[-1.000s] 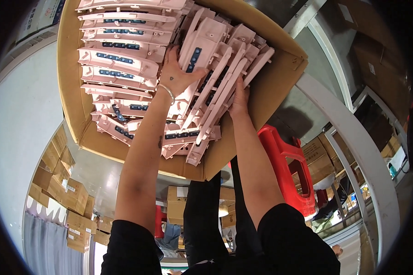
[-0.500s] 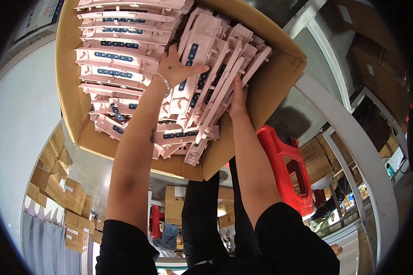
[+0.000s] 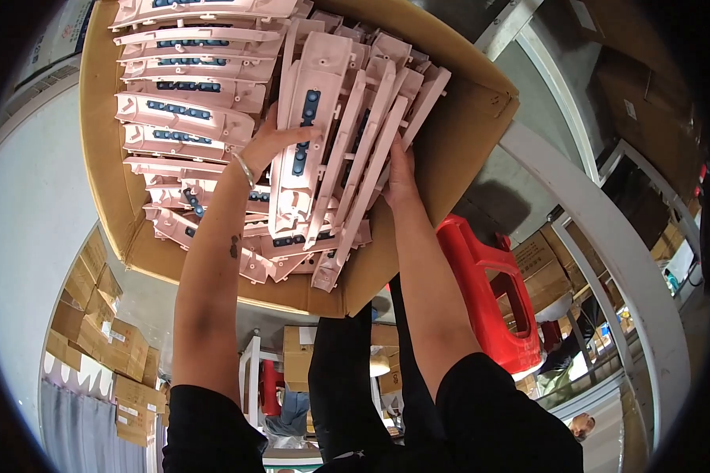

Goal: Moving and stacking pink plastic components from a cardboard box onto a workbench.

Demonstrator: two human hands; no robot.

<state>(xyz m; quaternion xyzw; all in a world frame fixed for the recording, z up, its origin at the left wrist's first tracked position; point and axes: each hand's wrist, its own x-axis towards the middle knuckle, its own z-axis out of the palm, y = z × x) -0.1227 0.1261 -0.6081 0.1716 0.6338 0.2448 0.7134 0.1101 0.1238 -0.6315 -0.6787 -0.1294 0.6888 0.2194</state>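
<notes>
Matt pink plastic panels (image 3: 323,134) with dark rubbery button strips fill a rough brown cardboard box (image 3: 450,150). Lower right, a glossy red plastic stool (image 3: 497,292); a thin metal bracelet (image 3: 244,169).

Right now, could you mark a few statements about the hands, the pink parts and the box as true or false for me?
1. Both hands grip one bundle of pink plastic panels. True: the left hand and the right hand press it from either side.
2. The panels lie in a blue plastic crate. False: they are in a brown cardboard box.
3. A red plastic stool stands right of the right forearm. True.
4. The left wrist is bare. False: it wears a thin bracelet.
5. The panels carry dark button strips. True.
</notes>
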